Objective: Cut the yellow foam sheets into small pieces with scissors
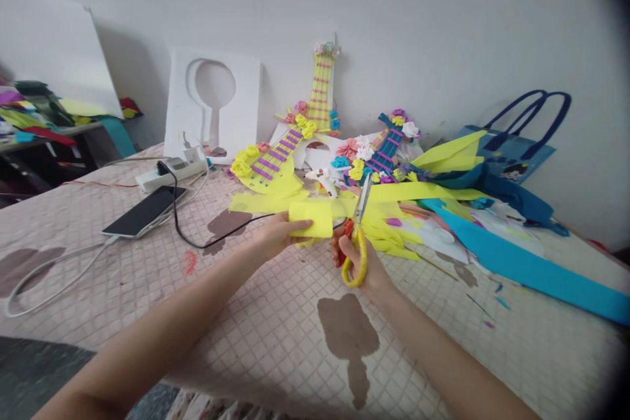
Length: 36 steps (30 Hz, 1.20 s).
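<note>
My left hand pinches the left end of a small folded piece of yellow paper above the table. Just right of it, my right hand grips scissors with yellow handles, a red part also showing by the fingers. The blades point up and away from me, and they look nearly closed. A gap separates the scissors from the paper. Behind the hands lie yellow paper strips, a white glue gun and a yellow guitar-shaped craft with paper flowers.
A phone and a power strip with cables are at the left. More guitar crafts, a cut-out white board and a blue bag stand along the wall. Blue paper stretches across the right side.
</note>
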Each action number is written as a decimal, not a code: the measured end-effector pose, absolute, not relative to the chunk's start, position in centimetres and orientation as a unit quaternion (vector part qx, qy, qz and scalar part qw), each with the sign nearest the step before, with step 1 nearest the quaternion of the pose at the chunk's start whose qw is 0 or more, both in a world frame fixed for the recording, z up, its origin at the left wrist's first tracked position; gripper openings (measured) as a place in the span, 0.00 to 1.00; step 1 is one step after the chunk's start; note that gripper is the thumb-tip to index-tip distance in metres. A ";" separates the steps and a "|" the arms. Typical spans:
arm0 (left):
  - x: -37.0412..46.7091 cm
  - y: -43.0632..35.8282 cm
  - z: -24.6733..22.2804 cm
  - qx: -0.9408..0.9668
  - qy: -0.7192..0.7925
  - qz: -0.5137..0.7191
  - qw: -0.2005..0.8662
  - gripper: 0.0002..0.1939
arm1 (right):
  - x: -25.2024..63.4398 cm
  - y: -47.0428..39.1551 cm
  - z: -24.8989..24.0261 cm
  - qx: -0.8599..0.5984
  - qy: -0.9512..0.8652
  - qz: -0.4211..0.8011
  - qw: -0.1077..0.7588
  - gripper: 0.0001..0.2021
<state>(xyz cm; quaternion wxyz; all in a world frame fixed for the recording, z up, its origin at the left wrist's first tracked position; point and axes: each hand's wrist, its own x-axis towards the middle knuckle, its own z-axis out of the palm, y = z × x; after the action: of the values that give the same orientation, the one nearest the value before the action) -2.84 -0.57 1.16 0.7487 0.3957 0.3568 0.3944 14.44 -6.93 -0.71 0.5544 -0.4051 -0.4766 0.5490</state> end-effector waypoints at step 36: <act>-5.2 2.0 3.2 0.236 0.366 0.510 0.742 0.07 | 11.9 -10.2 -0.7 -0.177 -0.322 0.868 0.336 0.32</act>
<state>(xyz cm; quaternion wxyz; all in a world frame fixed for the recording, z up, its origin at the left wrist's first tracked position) -5.17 2.00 3.23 0.7419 0.2358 0.3656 0.5102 11.94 -10.17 -0.72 0.3355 -0.1768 -0.3218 0.8675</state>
